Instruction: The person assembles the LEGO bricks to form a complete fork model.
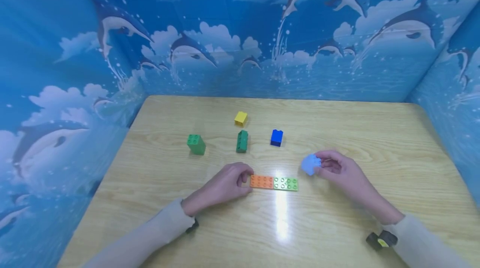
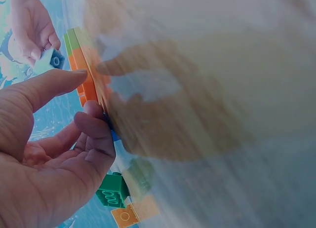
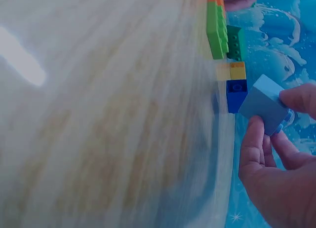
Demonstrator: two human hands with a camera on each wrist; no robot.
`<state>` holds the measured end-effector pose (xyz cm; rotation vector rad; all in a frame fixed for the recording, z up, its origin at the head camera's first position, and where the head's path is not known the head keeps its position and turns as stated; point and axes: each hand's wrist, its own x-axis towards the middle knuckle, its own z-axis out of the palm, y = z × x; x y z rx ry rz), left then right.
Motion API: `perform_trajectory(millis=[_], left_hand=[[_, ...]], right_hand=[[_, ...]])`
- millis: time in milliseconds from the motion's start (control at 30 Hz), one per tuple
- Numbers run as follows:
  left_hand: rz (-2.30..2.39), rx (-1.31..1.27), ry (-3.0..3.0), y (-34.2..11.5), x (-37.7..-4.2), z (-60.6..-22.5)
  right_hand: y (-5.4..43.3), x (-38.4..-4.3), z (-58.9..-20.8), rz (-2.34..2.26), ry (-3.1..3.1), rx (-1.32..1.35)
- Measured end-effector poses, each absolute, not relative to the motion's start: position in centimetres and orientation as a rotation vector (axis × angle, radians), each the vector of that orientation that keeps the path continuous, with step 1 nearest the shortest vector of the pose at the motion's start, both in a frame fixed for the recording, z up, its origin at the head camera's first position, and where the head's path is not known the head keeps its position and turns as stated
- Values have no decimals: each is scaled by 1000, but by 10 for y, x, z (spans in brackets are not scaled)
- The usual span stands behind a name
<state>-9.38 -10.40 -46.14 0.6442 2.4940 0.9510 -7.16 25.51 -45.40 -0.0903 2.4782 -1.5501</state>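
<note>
An orange brick [image 1: 261,181] and a lime green brick [image 1: 286,183] lie end to end in one row on the table, studs up. My left hand [image 1: 229,181] holds the orange brick's left end between thumb and fingers; in the left wrist view the thumb touches the orange side [image 2: 85,81]. To the right of the row, my right hand [image 1: 339,171] pinches a light blue brick [image 1: 310,164]. That brick [image 3: 264,102] is tilted and held above the table, its studs turned toward the palm.
Beyond the hands stand a tall green brick [image 1: 196,144], a dark green brick [image 1: 242,141], a yellow brick [image 1: 241,118] and a dark blue brick [image 1: 276,138]. A dolphin-printed blue sheet [image 1: 232,51] encloses the wooden table [image 1: 337,122] at the back and sides.
</note>
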Motion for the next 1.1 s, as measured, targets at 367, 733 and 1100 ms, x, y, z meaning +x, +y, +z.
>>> perform_trajectory(millis=[367,733,1100], left_hand=[[929,625,2491,-105,-94,-461],[930,620,2495,-106,-95,-461],[933,613,2489,-103,-96,-463]], right_hand=[[237,-54,-453,-1514,2611,-416],[226,-49,-457,-1402,2753,-665],[223,-48,-460,-1346,2803,-761]])
